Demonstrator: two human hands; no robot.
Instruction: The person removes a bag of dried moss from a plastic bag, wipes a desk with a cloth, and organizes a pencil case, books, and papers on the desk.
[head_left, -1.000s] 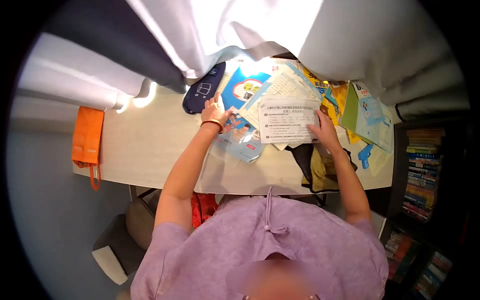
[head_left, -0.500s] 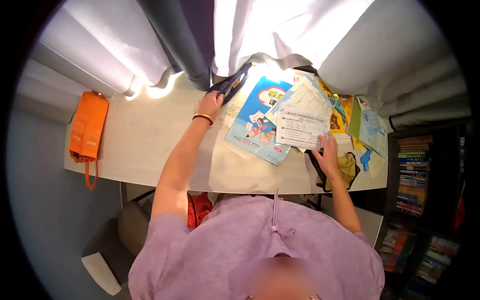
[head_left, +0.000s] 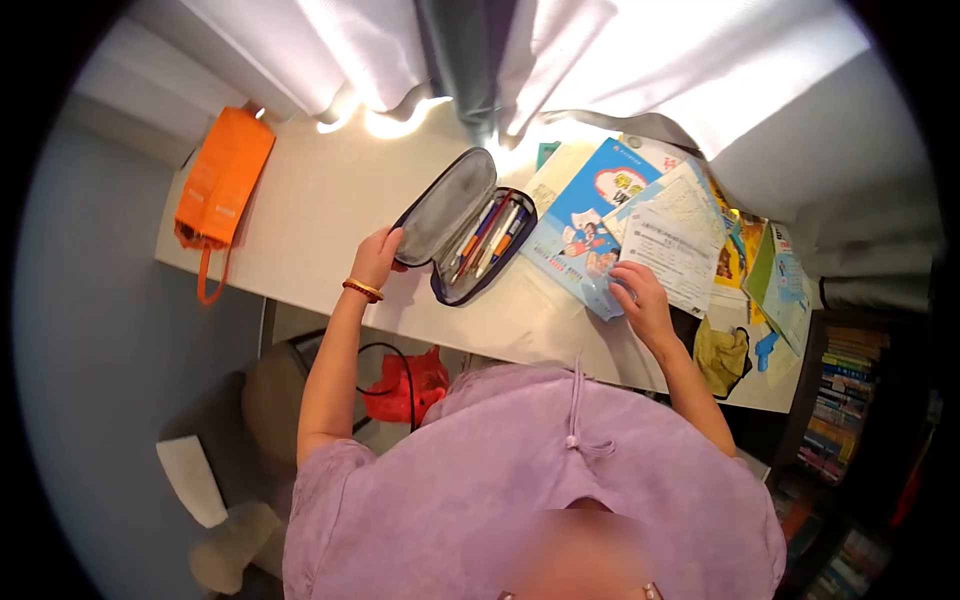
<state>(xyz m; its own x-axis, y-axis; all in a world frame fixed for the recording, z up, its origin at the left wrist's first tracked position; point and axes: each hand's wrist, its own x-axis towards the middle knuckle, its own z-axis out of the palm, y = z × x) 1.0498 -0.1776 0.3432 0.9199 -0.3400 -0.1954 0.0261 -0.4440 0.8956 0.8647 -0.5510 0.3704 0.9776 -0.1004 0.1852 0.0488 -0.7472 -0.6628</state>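
My left hand point(head_left: 378, 257) grips the edge of the lid of a dark pencil case point(head_left: 443, 219). The case lies unzipped and spread apart on the desk, its grey lining showing. Several pens point(head_left: 487, 240) fill its right half. My right hand point(head_left: 643, 300) hovers at or rests on the lower corner of a blue workbook point(head_left: 575, 235); its fingers are bent and slightly apart, with nothing plainly held. Beside that hand, a printed sheet point(head_left: 672, 254) lies over the workbook's right side.
An orange bag point(head_left: 226, 175) lies at the desk's left end. More booklets point(head_left: 780, 285), a yellow-green cloth item point(head_left: 722, 358) and a small blue toy-like object point(head_left: 765, 351) are to the right. Curtains hang behind; a bookshelf point(head_left: 845, 390) stands right, a chair point(head_left: 285, 400) lower left.
My left hand has brought the pencil case from the desk's back toward me, and it now lies spread apart. My right hand has moved off the printed sheet to the workbook's lower corner.
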